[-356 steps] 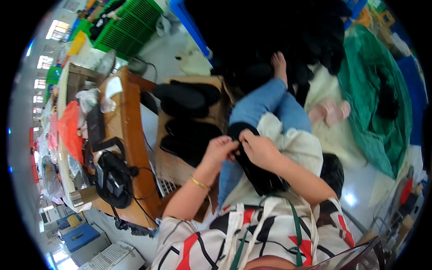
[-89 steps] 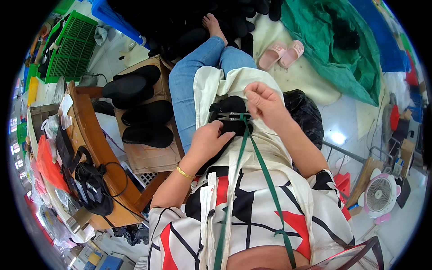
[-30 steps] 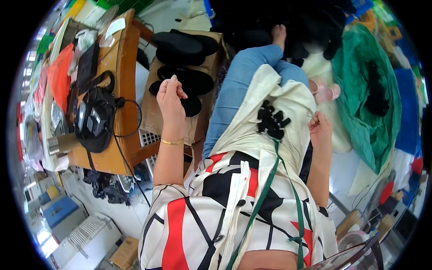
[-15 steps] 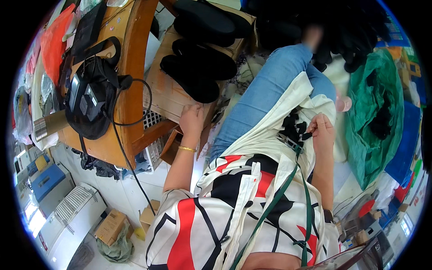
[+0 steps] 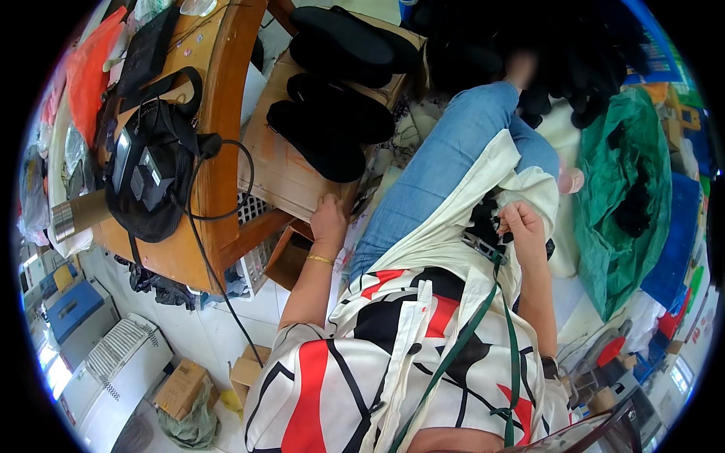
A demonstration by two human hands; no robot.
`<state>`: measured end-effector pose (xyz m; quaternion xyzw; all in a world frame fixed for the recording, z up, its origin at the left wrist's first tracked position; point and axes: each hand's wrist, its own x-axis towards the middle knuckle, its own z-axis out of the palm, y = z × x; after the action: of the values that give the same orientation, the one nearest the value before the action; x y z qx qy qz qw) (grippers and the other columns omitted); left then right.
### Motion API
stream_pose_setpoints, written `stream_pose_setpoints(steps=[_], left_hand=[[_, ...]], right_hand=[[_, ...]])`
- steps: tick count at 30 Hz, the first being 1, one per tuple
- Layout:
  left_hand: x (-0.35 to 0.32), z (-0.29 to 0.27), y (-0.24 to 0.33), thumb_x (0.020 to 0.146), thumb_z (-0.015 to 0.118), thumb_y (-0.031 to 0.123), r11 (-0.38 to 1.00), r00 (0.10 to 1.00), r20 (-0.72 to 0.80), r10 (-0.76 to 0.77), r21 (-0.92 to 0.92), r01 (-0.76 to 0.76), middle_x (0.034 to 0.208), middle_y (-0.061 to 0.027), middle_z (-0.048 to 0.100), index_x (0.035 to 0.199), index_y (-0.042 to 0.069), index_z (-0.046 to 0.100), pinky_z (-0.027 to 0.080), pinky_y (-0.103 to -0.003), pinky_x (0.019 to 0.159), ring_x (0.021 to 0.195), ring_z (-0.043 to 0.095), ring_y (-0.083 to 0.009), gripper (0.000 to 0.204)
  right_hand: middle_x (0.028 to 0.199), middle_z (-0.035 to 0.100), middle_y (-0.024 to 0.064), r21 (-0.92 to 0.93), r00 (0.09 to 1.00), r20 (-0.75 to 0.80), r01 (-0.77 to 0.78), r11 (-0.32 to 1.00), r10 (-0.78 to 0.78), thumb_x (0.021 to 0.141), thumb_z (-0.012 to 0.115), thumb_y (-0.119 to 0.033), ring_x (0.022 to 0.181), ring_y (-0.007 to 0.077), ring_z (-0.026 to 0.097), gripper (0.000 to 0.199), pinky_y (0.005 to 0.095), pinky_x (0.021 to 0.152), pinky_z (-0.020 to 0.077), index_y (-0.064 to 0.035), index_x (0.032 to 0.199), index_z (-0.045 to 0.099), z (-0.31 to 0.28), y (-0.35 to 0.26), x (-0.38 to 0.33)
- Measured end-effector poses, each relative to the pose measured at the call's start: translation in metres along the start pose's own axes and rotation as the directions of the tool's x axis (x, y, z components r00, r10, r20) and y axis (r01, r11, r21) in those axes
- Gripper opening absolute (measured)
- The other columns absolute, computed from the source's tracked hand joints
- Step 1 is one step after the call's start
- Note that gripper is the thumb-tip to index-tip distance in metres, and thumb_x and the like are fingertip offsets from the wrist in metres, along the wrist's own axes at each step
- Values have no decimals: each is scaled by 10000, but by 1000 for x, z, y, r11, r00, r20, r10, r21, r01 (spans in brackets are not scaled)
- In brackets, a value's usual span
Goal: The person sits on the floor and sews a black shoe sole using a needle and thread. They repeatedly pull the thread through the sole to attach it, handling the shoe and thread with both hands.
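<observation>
I sit with a cream apron (image 5: 453, 226) over my blue-jeaned legs. My left hand (image 5: 329, 220), a gold bangle on its wrist, reaches down to the front edge of a low cardboard box (image 5: 287, 170) beside my knee; whether it holds anything is hidden. Two pairs of black shoe soles (image 5: 332, 128) lie on top of that box. My right hand (image 5: 521, 224) rests on my lap, fingers pinched on a small bunch of black pieces (image 5: 483, 219) lying on the apron.
A wooden table (image 5: 219, 98) at the left carries a black bag (image 5: 147, 177) with a cable, and an orange cloth (image 5: 91, 68). A green sack (image 5: 619, 189) holding black pieces sits at the right. Cardboard boxes (image 5: 185, 385) and a white appliance (image 5: 113, 370) stand on the tiled floor.
My left hand left the lap, lifted out to the left, then dropped to the box edge. My right hand stayed on the black pieces on the apron. The view swung left.
</observation>
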<state>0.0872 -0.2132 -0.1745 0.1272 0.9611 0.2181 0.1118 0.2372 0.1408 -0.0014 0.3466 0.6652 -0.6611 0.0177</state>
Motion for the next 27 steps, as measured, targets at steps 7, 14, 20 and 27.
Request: stream_pose_setpoints(steps=[7,14,20,27], left_hand=[[-13,-20,9,946,582,204,828,919,266,-290,-413,380,741,-134,665,958,2,558,517,-357,660,735,671,-234,204],[-22,-59,39,916,626,176,850,958,264,-110,-475,228,724,-51,651,857,-4,670,458,-268,621,675,591,-116,195],[-20,-117,94,915,642,140,505,892,452,-4,-769,392,676,48,569,863,22,678,339,-192,518,576,440,-23,134],[6,-183,150,929,641,134,188,868,426,256,-902,388,588,49,472,859,17,640,235,-175,420,452,344,-15,137]], right_hand=[[726,572,-23,15,1000,9,14,1000,-14,993,566,-244,646,53,526,252,215,627,456,-27,883,628,-2,2,-3],[726,565,-25,21,999,42,25,999,-26,985,575,-209,656,51,513,224,217,626,449,-21,874,630,6,0,-5],[761,567,-15,-143,970,175,197,970,-171,925,624,-143,672,59,507,130,216,616,425,-15,909,627,38,-17,-3],[764,566,55,-144,915,286,335,931,-285,892,645,-141,665,115,504,149,263,616,435,5,911,621,60,-54,-7]])
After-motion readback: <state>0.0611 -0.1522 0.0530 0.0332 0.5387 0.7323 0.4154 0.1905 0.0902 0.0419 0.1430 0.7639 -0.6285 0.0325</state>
